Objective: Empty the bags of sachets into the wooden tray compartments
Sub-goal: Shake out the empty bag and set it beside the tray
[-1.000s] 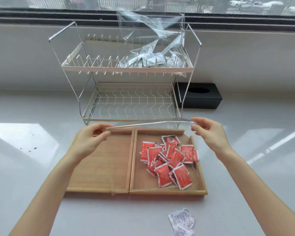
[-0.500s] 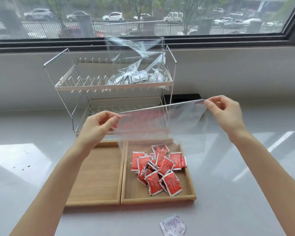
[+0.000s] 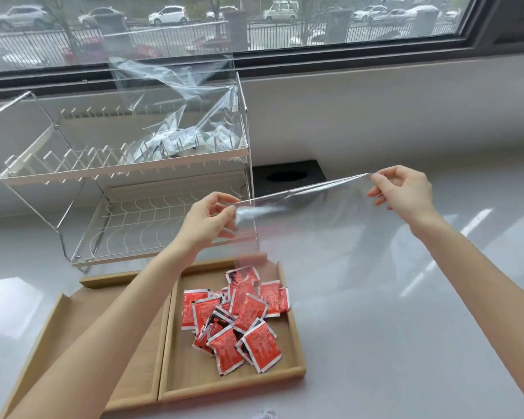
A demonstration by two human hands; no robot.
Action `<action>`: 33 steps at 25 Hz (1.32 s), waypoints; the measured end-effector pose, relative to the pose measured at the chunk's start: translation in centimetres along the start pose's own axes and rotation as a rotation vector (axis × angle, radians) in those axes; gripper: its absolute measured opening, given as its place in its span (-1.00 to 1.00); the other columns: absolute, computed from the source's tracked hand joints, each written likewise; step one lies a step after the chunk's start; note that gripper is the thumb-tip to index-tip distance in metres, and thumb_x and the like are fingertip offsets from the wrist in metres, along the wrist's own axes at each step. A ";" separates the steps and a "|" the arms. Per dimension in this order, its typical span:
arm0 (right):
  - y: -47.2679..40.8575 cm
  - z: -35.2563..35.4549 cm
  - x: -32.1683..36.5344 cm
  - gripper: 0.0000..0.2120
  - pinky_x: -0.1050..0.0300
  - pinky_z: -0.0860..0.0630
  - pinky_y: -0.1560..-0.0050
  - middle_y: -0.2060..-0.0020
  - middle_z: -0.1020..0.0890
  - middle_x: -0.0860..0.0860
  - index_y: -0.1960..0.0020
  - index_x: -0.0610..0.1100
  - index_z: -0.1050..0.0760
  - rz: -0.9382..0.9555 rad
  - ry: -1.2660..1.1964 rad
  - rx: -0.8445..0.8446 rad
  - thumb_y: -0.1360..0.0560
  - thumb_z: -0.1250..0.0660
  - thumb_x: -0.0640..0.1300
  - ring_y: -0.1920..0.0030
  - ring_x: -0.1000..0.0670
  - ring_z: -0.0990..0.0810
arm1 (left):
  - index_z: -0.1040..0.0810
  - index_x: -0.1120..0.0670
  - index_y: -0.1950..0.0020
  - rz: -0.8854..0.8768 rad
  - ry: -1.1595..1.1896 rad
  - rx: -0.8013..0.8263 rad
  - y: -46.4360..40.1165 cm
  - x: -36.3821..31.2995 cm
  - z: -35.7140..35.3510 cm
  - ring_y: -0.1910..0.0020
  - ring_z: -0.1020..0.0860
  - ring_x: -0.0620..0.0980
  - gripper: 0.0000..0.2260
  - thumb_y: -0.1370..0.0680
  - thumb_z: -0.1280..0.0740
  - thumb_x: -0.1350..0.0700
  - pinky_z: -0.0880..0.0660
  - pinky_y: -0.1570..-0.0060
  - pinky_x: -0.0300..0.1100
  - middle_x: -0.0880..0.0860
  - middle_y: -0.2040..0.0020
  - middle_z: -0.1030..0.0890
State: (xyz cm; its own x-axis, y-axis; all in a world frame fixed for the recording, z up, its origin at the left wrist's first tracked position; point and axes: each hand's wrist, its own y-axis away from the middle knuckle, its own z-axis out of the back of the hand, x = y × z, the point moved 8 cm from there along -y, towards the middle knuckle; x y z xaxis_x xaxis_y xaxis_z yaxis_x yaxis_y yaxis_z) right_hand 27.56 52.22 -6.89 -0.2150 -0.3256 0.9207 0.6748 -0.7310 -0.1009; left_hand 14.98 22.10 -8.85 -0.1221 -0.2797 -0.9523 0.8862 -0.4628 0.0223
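An empty clear plastic bag [image 3: 303, 225] hangs stretched between my hands above the counter, right of the rack. My left hand [image 3: 208, 220] pinches its left top corner and my right hand [image 3: 401, 193] pinches its right top corner. Below lies the wooden tray [image 3: 164, 352] with two compartments. The right compartment holds several red sachets [image 3: 239, 316]; the left one, partly under my left forearm, shows only bare wood. A second clear bag [image 3: 182, 122] holding white sachets [image 3: 182, 142] sits on the upper shelf of the wire rack.
The white two-tier wire dish rack [image 3: 127, 189] stands behind the tray; its lower shelf holds nothing. A black box [image 3: 288, 176] with an oval opening sits against the wall right of the rack. A crumpled white scrap [image 3: 265, 415] lies at the counter's front edge. A window runs along the back.
Both hands have lifted the empty bag up off the tray and carried it to the right. The view has tilted up and shifted right, so the tray now sits lower left.
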 end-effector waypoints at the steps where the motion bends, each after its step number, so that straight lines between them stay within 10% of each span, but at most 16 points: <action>1: -1.2 0.0 -1.3 -0.83 0.44 -0.38 0.56 0.60 -0.58 0.17 0.30 0.02 -0.44 -0.027 -0.002 0.011 -0.47 -0.28 -0.10 0.61 0.26 -0.50 | -0.47 0.05 0.05 0.034 -0.032 0.031 -1.1 0.7 -1.3 0.40 -0.56 -0.15 -0.89 -0.54 -0.21 0.24 -0.54 0.41 -0.35 0.05 0.25 -0.53; 8: -6.3 -2.4 -10.6 -0.83 0.42 -0.53 0.38 0.16 -0.61 -0.09 -0.11 -0.23 -0.42 -0.344 -0.254 0.146 -0.56 -0.16 -0.22 0.21 0.03 -0.65 | -0.39 0.20 -0.19 0.196 -0.177 0.160 -6.4 5.6 -8.6 0.26 -0.54 -0.10 -0.78 -0.55 -0.16 0.26 -0.52 0.39 -0.39 0.04 0.20 -0.48; 12: -8.2 -4.2 -14.6 -0.70 0.19 -0.51 -0.06 -0.20 -0.51 -0.28 -0.27 -0.37 -0.34 -0.469 -0.328 0.163 -0.58 -0.05 -0.29 -0.20 -0.18 -0.53 | -0.33 0.18 -0.28 0.213 -0.213 0.126 -9.0 7.6 -11.1 0.13 -0.52 -0.02 -0.71 -0.56 -0.11 0.26 -0.51 0.26 -0.32 0.00 0.16 -0.42; 15: -9.4 -5.7 -16.5 -0.68 0.11 -0.42 -0.19 -0.26 -0.48 -0.29 -0.29 -0.37 -0.32 -0.521 -0.346 0.182 -0.57 -0.06 -0.31 -0.26 -0.17 -0.49 | -0.30 0.17 -0.32 0.258 -0.279 0.043 -11.1 9.4 -11.8 0.01 -0.53 0.06 -0.65 -0.53 -0.13 0.27 -0.49 0.03 -0.08 0.02 0.05 -0.46; 21: -9.8 -8.4 -18.6 -0.50 0.13 -0.44 -0.20 -0.23 -0.50 -0.16 -0.43 -0.21 -0.18 -0.609 -0.342 0.272 -0.52 -0.22 -0.25 -0.15 -0.03 -0.51 | -0.11 0.11 -0.45 0.329 -0.377 0.004 -12.9 10.9 -13.3 -0.19 -0.39 0.08 -0.48 -0.50 -0.15 0.28 -0.29 -0.03 -0.24 0.17 -0.39 -0.22; 28: -9.7 -8.9 -16.1 -0.46 -0.06 -0.39 -0.30 -0.26 -0.52 -0.11 -0.47 -0.08 -0.10 -0.334 0.188 0.302 -0.52 -0.15 -0.14 -0.20 -0.14 -0.52 | -0.08 0.08 -0.47 0.239 -0.550 0.156 -12.1 10.6 -13.6 -0.49 -0.05 0.17 -0.45 -0.51 -0.20 0.19 -0.21 -0.40 0.02 0.17 -0.52 0.13; 33: -6.9 -9.9 -9.9 -0.57 0.10 -0.31 -0.29 -0.31 -0.49 -0.09 -0.40 -0.12 -0.28 -0.055 0.387 0.430 -0.54 -0.15 -0.16 -0.31 -0.06 -0.44 | -0.18 0.10 -0.44 0.064 -0.724 0.229 -9.7 7.4 -13.6 -0.50 -0.03 0.14 -0.52 -0.53 -0.18 0.12 -0.12 -0.44 0.02 0.19 -0.53 0.00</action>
State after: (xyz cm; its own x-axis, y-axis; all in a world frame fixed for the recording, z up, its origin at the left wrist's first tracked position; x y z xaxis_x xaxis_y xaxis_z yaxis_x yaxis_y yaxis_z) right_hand 18.03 54.53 -19.10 -0.4453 -0.5486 0.7076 0.8642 -0.4701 0.1795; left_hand 11.52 35.98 -20.25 -0.4061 -0.7575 -0.5111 0.7962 -0.5678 0.2089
